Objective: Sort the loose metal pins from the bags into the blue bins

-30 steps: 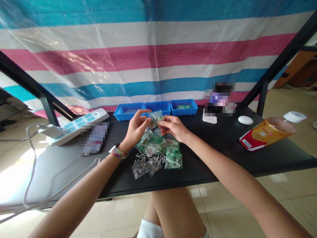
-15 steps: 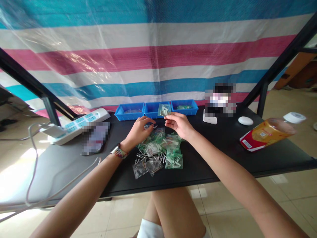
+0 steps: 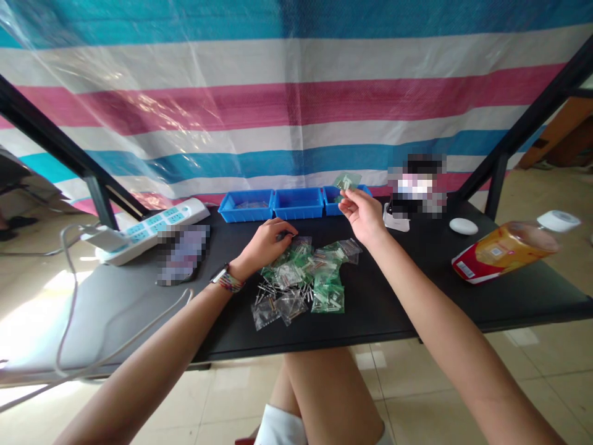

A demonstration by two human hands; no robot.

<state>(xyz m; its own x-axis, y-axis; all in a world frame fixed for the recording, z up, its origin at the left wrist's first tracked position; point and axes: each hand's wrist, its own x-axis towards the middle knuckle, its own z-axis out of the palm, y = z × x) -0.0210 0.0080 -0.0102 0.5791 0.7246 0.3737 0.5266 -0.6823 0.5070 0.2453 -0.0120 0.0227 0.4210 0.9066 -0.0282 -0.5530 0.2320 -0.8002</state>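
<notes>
A heap of small clear and green plastic bags (image 3: 301, 281) holding tiny metal parts lies on the black table (image 3: 407, 290). My left hand (image 3: 266, 243) rests on the heap's far left edge, its fingers curled down onto a bag. My right hand (image 3: 364, 213) is raised over the right blue bin (image 3: 334, 196), pinching a small green bag (image 3: 346, 181) by its lower edge. Two more blue bins, the middle one (image 3: 299, 203) and the left one (image 3: 245, 207), stand in a row at the table's back.
A white power strip (image 3: 148, 228) with a cable lies at the left. A blurred flat object (image 3: 180, 253) sits beside it. At the right are a white stand (image 3: 396, 219), a white puck (image 3: 463, 226) and a lying bottle (image 3: 509, 247). A striped tarp hangs behind.
My right hand has carried one small bag from above the heap to the right, over the right bin. My left hand has dropped from the bag down onto the heap.
</notes>
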